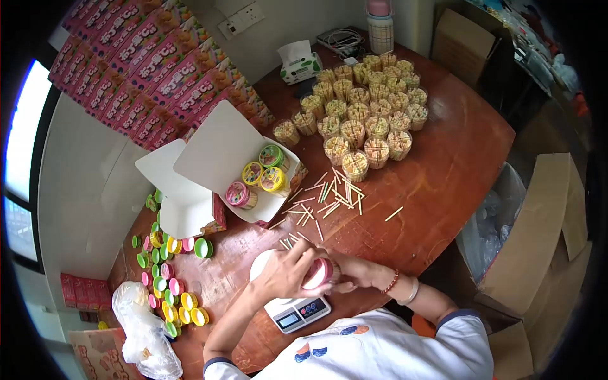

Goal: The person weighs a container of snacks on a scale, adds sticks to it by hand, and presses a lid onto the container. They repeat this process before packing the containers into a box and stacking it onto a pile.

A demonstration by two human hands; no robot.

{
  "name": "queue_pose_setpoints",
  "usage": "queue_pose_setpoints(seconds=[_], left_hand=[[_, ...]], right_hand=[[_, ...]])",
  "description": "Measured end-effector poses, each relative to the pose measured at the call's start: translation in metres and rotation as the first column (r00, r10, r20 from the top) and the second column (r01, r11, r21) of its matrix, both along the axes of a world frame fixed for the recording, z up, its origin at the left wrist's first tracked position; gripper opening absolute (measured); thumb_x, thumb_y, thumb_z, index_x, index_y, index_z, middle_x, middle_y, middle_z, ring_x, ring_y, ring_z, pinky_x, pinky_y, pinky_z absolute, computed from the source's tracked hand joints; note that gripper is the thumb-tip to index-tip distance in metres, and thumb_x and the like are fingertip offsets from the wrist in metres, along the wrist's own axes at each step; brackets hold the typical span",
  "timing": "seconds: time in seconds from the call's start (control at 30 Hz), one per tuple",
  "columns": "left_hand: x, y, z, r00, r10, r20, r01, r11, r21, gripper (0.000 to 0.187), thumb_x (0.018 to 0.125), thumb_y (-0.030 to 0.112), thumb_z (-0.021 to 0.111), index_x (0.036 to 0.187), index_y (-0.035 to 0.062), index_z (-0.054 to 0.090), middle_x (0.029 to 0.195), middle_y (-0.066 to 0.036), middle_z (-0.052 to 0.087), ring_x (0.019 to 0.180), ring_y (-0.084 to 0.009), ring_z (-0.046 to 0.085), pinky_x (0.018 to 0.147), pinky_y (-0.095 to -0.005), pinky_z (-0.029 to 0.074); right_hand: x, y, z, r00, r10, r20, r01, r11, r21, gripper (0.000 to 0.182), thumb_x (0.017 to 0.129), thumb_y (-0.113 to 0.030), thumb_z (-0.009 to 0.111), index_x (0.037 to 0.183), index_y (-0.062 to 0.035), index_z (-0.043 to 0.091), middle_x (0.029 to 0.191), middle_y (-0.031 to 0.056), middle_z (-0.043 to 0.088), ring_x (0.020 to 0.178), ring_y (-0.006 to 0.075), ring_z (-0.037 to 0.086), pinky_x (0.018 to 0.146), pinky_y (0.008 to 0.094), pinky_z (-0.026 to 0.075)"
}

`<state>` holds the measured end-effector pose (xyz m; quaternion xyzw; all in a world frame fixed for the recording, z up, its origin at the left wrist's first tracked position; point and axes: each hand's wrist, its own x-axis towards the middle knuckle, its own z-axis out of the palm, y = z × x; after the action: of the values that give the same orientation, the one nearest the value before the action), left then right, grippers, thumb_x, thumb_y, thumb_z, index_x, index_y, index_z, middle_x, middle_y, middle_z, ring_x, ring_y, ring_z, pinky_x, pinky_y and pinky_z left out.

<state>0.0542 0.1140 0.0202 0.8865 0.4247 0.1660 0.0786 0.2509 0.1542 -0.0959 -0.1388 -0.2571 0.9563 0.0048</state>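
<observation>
A cup with a pink lid (325,272) lies tipped between my hands, above a small white digital scale (294,313). My left hand (288,272) is closed around the lid side. My right hand (351,271) grips the cup from the other side, its fingers partly hidden behind it. Loose biscuit sticks (339,195) lie scattered on the table just beyond my hands. The scale's plate is mostly covered by my left hand and the cup.
Many open cups of sticks (377,126) stand at the back. An open carton (266,212) holds several lidded cups; another open box (183,212) is beside it. Coloured lids (168,269) and a plastic bag (136,323) lie left. Cardboard (532,234) stands right.
</observation>
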Motion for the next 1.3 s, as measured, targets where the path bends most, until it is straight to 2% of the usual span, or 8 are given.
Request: queue_pose_setpoints(seconds=[0.1, 0.23, 0.6, 0.8, 0.97, 1.07, 1.17, 1.3], left_hand=[[-0.033, 0.037, -0.006, 0.938, 0.344, -0.044, -0.341, 0.938, 0.061, 0.063, 0.09, 0.057, 0.068, 0.119, 0.0029, 0.056, 0.104, -0.016, 0.054, 0.073, -0.031, 0.066, 0.053, -0.0412, 0.054], [-0.076, 0.081, -0.012, 0.776, 0.594, -0.213, -0.588, 0.803, 0.098, 0.06, 0.091, 0.049, 0.068, 0.124, 0.0003, 0.053, 0.118, -0.02, 0.06, 0.091, -0.0371, 0.069, 0.064, -0.0459, 0.057], [-0.101, 0.072, -0.057, 0.598, 0.73, -0.331, -0.738, 0.663, 0.129, 0.081, 0.081, 0.05, 0.073, 0.149, 0.015, 0.047, 0.13, -0.024, 0.052, 0.081, -0.0278, 0.069, 0.066, -0.0399, 0.055], [-0.096, 0.093, -0.077, 0.599, 0.715, -0.361, -0.708, 0.683, 0.178, 0.069, 0.083, 0.038, 0.074, 0.143, 0.0125, 0.054, 0.122, -0.02, 0.056, 0.101, -0.0292, 0.065, 0.079, -0.039, 0.052], [-0.086, 0.104, -0.08, 0.477, 0.6, -0.642, -0.638, 0.739, 0.217, 0.048, 0.085, 0.024, 0.071, 0.128, 0.0051, 0.063, 0.114, -0.015, 0.06, 0.103, -0.0269, 0.062, 0.08, -0.0345, 0.051], [-0.116, 0.054, -0.021, 0.702, 0.712, 0.007, -0.712, 0.702, -0.01, 0.042, 0.083, 0.027, 0.078, 0.122, 0.0195, 0.066, 0.122, -0.009, 0.06, 0.109, -0.0283, 0.066, 0.084, -0.044, 0.058], [-0.174, 0.0, -0.011, 0.427, 0.861, 0.277, -0.889, 0.456, -0.047, 0.025, 0.089, 0.023, 0.073, 0.11, 0.0105, 0.069, 0.108, -0.013, 0.068, 0.084, -0.0306, 0.072, 0.082, -0.0429, 0.057], [-0.25, -0.07, -0.073, 0.134, 0.991, -0.002, -0.99, 0.134, -0.035, 0.043, 0.085, 0.029, 0.079, 0.109, -0.0034, 0.064, 0.107, -0.023, 0.067, 0.102, -0.0378, 0.067, 0.086, -0.0487, 0.054]], right_hand=[[0.033, 0.061, 0.024, 0.574, -0.818, -0.037, 0.25, 0.132, 0.959, 0.042, 0.101, -0.03, 0.065, 0.125, 0.0006, 0.048, 0.094, 0.0094, 0.063, 0.06, 0.0153, 0.063, 0.05, 0.0272, 0.05], [0.094, 0.158, 0.018, 0.121, -0.885, -0.449, -0.209, -0.465, 0.86, 0.083, 0.076, 0.002, 0.079, 0.147, 0.0017, 0.037, 0.137, 0.027, 0.047, 0.13, 0.0433, 0.047, 0.114, 0.0473, 0.038], [0.101, 0.148, 0.015, 0.104, -0.931, -0.35, -0.003, -0.352, 0.936, 0.056, 0.082, -0.006, 0.083, 0.13, -0.0024, 0.054, 0.126, 0.0158, 0.062, 0.113, 0.0287, 0.063, 0.099, 0.0426, 0.053], [0.031, 0.068, 0.057, 0.365, -0.827, -0.428, 0.226, -0.368, 0.902, 0.063, 0.079, 0.006, 0.074, 0.135, -0.0011, 0.047, 0.131, 0.0139, 0.053, 0.122, 0.0248, 0.054, 0.11, 0.0399, 0.044], [-0.042, 0.001, 0.056, 0.681, -0.664, -0.308, 0.383, -0.036, 0.923, 0.067, 0.072, 0.0, 0.08, 0.13, -0.0011, 0.046, 0.125, 0.0131, 0.055, 0.114, 0.0222, 0.059, 0.102, 0.0389, 0.05], [-0.073, -0.037, 0.05, 0.822, -0.523, -0.228, 0.295, 0.048, 0.954, 0.067, 0.069, -0.007, 0.087, 0.125, -0.0027, 0.051, 0.119, 0.0183, 0.062, 0.11, 0.0305, 0.065, 0.096, 0.0413, 0.054], [-0.093, -0.059, 0.035, 0.89, -0.383, -0.245, 0.241, -0.059, 0.969, 0.066, 0.071, -0.008, 0.085, 0.127, -0.0024, 0.05, 0.12, 0.0202, 0.061, 0.113, 0.0363, 0.063, 0.097, 0.0456, 0.052], [-0.092, -0.062, 0.026, 0.912, -0.329, -0.246, 0.244, -0.048, 0.969, 0.077, 0.07, -0.014, 0.092, 0.132, -0.0009, 0.048, 0.125, 0.0195, 0.06, 0.12, 0.0341, 0.062, 0.104, 0.0409, 0.053]])
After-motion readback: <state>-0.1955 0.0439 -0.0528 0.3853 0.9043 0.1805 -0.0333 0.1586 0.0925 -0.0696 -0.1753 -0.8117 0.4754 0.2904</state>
